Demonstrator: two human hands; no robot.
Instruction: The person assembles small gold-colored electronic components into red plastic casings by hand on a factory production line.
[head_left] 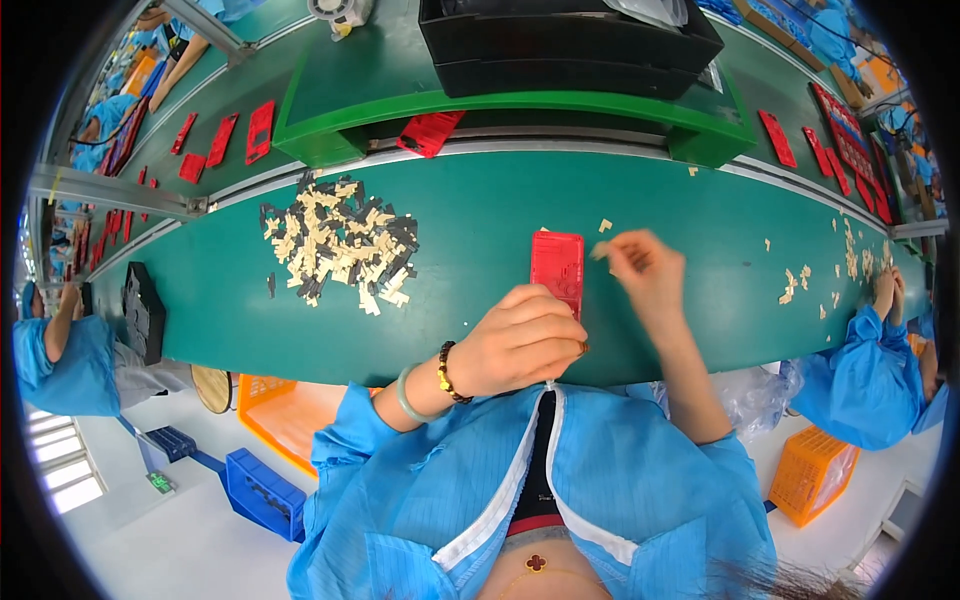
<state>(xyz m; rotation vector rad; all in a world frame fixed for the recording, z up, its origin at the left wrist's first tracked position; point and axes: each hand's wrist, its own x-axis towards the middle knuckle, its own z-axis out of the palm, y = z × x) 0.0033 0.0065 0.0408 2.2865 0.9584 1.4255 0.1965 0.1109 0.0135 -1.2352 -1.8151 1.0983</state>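
My left hand [520, 340], with a bracelet and a bangle at its wrist, grips the lower end of a red rectangular plastic housing [557, 262]. The hand covers that end of it. To the right, my right hand [648, 272] is slightly blurred, thumb and fingers pinched on a small cream-coloured piece [599, 251] just beside the housing. One loose cream piece [605, 225] lies on the green table a little beyond those fingertips. Off to the left spreads a heap of cream and dark grey small pieces [335, 240].
A green raised shelf [510, 108] holding a black tray [570, 60] stands at the far side, with a red housing [430, 133] beneath it. More red housings [260, 132] lie on the strip beyond. At right, a co-worker's hands [886, 290] are near scattered cream pieces [850, 250].
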